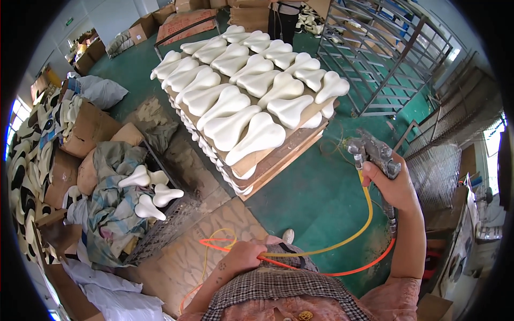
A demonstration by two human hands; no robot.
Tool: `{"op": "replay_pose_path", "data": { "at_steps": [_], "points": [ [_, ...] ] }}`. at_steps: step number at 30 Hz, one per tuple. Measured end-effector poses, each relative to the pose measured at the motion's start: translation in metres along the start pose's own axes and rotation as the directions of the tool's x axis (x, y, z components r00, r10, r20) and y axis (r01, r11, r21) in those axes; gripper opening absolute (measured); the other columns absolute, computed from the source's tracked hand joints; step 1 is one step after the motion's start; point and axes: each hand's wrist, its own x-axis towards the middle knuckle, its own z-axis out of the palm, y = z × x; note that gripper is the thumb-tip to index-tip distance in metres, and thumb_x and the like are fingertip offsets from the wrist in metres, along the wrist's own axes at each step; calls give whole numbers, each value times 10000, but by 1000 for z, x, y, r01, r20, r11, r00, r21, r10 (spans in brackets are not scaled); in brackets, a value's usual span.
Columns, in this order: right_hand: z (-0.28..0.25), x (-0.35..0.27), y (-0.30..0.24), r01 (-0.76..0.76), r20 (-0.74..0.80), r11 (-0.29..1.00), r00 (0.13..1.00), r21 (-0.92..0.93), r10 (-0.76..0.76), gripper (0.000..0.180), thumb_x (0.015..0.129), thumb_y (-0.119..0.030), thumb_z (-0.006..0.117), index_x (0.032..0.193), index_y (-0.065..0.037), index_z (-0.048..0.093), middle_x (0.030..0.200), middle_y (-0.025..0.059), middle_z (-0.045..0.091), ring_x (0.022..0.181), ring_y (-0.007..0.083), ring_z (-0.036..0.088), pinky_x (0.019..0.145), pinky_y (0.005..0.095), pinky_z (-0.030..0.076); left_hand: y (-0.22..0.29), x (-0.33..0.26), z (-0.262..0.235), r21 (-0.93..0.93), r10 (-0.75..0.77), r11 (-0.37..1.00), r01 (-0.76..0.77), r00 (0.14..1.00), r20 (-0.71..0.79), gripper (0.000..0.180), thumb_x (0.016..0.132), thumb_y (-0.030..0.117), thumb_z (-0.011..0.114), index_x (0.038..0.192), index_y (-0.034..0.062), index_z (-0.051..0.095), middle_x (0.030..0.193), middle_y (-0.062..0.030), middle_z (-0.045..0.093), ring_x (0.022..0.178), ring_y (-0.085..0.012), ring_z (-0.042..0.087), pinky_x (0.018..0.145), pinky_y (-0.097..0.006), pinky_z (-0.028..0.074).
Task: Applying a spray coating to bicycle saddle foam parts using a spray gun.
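Note:
My right hand (393,187) is raised at the right and wrapped round a grey metal spray gun (373,148). A yellow hose (368,214) runs from the gun down to my left hand (245,257). An orange hose (369,264) joins the gun's lower end and also passes through that hand, which is closed round both hoses in front of my checked apron (278,286). Ahead of me, rows of white foam bicycle saddles (261,138) lie on a brown board (259,159). More saddles show in layers under it.
On the left, several white saddles (163,195) rest beside a crumpled cloth (115,184) and cardboard boxes (88,128). A metal rack (369,69) stands back right. At the far side a person (284,24) stands behind the stack. Cardboard (206,235) covers the floor near my feet.

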Motion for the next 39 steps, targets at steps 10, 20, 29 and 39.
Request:
{"op": "replay_pose_path", "data": {
  "at_steps": [10, 20, 29, 39],
  "points": [
    [54, -31, -30, 28, 30, 998, 999, -55, -26, 411, 852, -169, 631, 1205, 4, 511, 802, 0, 563, 614, 72, 526, 576, 226, 465, -27, -47, 8, 2, 63, 998, -63, 996, -62, 266, 666, 138, 575, 920, 105, 647, 799, -150, 634, 732, -350, 607, 642, -446, 467],
    [111, -70, -44, 58, 238, 992, 971, -108, -31, 448, 824, -137, 668, 1214, 16, 509, 829, 38, 615, 727, 64, 514, 643, 231, 447, -45, -84, 12, 70, -40, 997, 38, 999, 25, 275, 688, 152, 569, 950, 116, 647, 770, -163, 632, 733, -360, 607, 642, -457, 469],
    [71, -56, -20, -22, -30, 989, 999, -145, 18, 435, 837, -130, 647, 1225, 9, 510, 793, 2, 595, 665, 48, 501, 603, 213, 446, -28, -75, 5, 1, -91, 996, 91, 995, -30, 234, 655, 110, 563, 877, 83, 633, 743, -165, 631, 735, -358, 608, 646, -467, 456],
    [13, -11, 21, 111, 214, 993, 972, -37, -100, 451, 822, -141, 667, 1210, 25, 507, 768, 34, 601, 675, 70, 522, 611, 241, 450, 6, 26, 27, 103, -101, 989, 105, 994, -42, 197, 701, 196, 556, 855, 100, 633, 755, -162, 619, 738, -364, 594, 634, -468, 452]
  ]
}}
